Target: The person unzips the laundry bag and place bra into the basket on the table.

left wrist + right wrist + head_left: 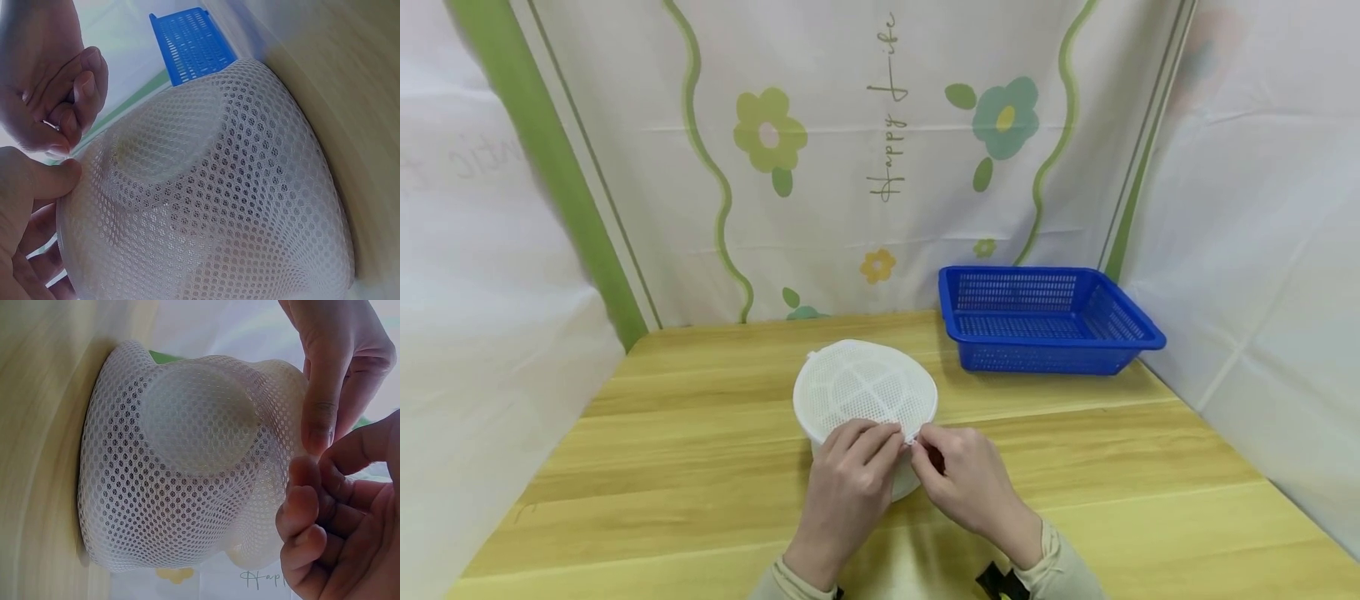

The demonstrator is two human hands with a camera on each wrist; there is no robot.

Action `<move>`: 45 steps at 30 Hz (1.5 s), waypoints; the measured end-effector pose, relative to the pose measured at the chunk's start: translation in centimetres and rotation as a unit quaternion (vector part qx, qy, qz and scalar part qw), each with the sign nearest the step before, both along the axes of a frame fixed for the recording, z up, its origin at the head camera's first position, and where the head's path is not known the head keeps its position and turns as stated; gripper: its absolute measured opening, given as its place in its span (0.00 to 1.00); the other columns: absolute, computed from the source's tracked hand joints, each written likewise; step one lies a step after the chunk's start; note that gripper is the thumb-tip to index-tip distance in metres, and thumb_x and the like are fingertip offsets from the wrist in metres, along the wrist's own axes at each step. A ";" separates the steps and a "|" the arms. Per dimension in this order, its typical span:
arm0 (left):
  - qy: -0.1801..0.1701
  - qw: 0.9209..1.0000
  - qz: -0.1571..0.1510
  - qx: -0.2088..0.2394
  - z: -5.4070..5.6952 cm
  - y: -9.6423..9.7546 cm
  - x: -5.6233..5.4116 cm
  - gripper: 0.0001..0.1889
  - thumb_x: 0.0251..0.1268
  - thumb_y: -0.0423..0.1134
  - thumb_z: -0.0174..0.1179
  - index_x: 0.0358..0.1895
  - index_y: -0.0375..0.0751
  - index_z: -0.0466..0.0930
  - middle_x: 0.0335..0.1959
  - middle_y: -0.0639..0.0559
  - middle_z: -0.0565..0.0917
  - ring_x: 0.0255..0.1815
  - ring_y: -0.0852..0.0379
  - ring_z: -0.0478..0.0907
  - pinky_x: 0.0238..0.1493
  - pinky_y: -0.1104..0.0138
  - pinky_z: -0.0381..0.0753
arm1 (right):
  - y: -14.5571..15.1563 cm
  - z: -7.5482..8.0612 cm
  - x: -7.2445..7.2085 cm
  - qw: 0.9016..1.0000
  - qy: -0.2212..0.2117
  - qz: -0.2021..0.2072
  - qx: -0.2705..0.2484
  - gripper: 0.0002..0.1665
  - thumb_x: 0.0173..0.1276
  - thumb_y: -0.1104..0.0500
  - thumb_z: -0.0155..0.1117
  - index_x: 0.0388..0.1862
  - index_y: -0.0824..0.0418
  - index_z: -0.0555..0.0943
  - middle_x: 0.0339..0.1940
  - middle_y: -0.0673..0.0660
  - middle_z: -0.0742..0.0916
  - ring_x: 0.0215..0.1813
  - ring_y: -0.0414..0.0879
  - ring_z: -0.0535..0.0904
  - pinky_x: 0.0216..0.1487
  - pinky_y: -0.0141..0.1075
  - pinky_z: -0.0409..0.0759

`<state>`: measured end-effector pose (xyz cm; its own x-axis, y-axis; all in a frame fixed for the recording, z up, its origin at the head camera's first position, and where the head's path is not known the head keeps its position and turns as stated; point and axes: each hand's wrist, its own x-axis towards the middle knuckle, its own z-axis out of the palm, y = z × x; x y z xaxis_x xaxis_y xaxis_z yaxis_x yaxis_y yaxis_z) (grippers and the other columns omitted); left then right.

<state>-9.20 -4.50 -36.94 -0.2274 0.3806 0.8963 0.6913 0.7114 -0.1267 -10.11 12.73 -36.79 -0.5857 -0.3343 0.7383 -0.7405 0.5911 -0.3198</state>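
A white mesh laundry bag [880, 383] stands upright on the wooden table, its round top facing up. Through its side a pale, round-edged thing [200, 419] shows; the netting veils what kind it is. My left hand [853, 475] grips the near rim of the top, thumb on the side and fingers over the mesh. Right beside it, my right hand [973, 479] pinches at the same rim with thumb and curled forefinger, where the zipper edge runs. Whatever small part sits between those fingertips is hidden in all views.
A blue plastic basket [1048, 342] with slotted walls stands at the back right of the wooden table [700, 467]. Printed curtains [850, 208] hang behind and along both sides. A black strap piece [1000, 581] shows by the right wrist.
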 end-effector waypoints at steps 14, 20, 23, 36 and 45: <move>-0.016 1.000 0.001 -0.008 0.0 0.2 -0.1 0.05 0.59 0.33 0.67 0.36 0.36 0.88 0.38 0.49 0.86 0.38 0.50 0.80 0.44 0.62 0.81 | 0.2 -0.2 0.0 1.000 0.002 0.000 -0.011 0.20 0.57 0.66 0.62 0.17 0.47 0.65 0.14 0.36 0.64 0.16 0.27 0.57 0.13 0.21 0.54; -0.017 1.000 0.003 -0.002 0.1 0.0 -0.1 0.05 0.59 0.33 0.66 0.35 0.36 0.88 0.37 0.50 0.86 0.37 0.51 0.80 0.42 0.62 0.81 | 0.0 -0.2 -0.2 1.000 0.013 0.007 -0.016 0.19 0.56 0.66 0.62 0.17 0.47 0.67 0.14 0.36 0.66 0.17 0.27 0.58 0.14 0.21 0.55; -0.020 1.000 0.003 0.001 -0.1 -0.1 0.1 0.05 0.60 0.33 0.64 0.35 0.36 0.88 0.38 0.50 0.86 0.37 0.51 0.80 0.41 0.62 0.81 | -0.1 -0.3 -0.1 1.000 0.009 0.004 -0.016 0.19 0.56 0.66 0.63 0.17 0.47 0.68 0.14 0.36 0.66 0.17 0.27 0.58 0.14 0.21 0.56; -0.011 1.000 0.002 0.004 0.2 0.1 0.2 0.04 0.59 0.33 0.65 0.35 0.36 0.88 0.38 0.49 0.86 0.37 0.50 0.80 0.41 0.62 0.81 | 0.1 0.0 -0.4 1.000 0.011 0.002 -0.027 0.17 0.57 0.67 0.62 0.17 0.48 0.71 0.14 0.36 0.66 0.17 0.27 0.59 0.14 0.21 0.57; -0.017 1.000 -0.001 0.007 0.3 0.1 0.2 0.05 0.57 0.33 0.67 0.35 0.35 0.87 0.38 0.49 0.86 0.37 0.50 0.80 0.42 0.62 0.81 | 0.1 -0.1 -0.4 0.999 0.009 0.041 -0.035 0.19 0.58 0.68 0.62 0.18 0.48 0.68 0.15 0.37 0.66 0.18 0.27 0.59 0.16 0.19 0.57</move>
